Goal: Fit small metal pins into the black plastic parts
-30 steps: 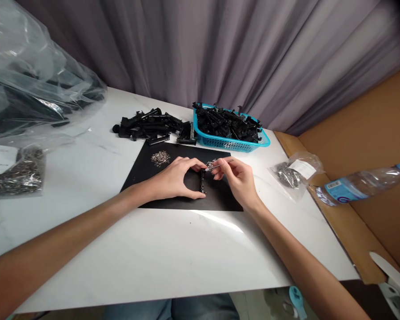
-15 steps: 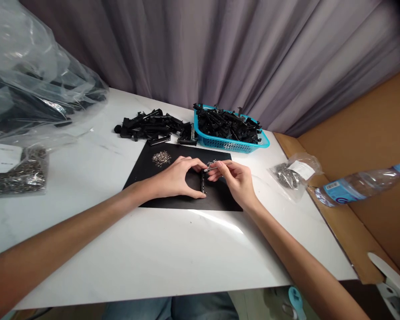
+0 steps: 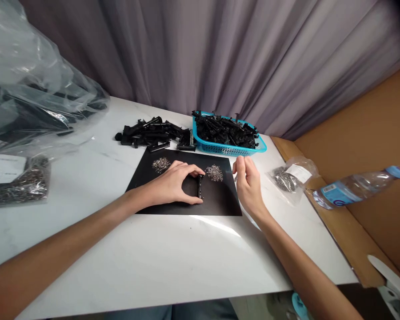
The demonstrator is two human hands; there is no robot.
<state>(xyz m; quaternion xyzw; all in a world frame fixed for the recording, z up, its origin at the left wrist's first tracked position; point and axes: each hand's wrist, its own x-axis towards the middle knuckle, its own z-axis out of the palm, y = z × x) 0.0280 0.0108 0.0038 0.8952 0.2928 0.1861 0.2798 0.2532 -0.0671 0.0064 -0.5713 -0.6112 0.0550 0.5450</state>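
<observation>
On the white desk (image 3: 160, 262) lies a black mat (image 3: 186, 206). The left hand (image 3: 173, 184) rests on it, thumb and forefinger pinching a small black plastic part (image 3: 200, 186) that stands on the mat. The right hand (image 3: 248, 184) hovers over the mat's right edge with fingertips drawn together; whether they hold anything cannot be told. A little heap of metal springs (image 3: 214, 173) lies just beside the part, and a second heap (image 3: 161, 164) sits farther left. Beyond the mat are loose black parts (image 3: 153, 132) and a blue basket (image 3: 227, 149) full of them. A bag of springs (image 3: 286, 178) lies to the right.
</observation>
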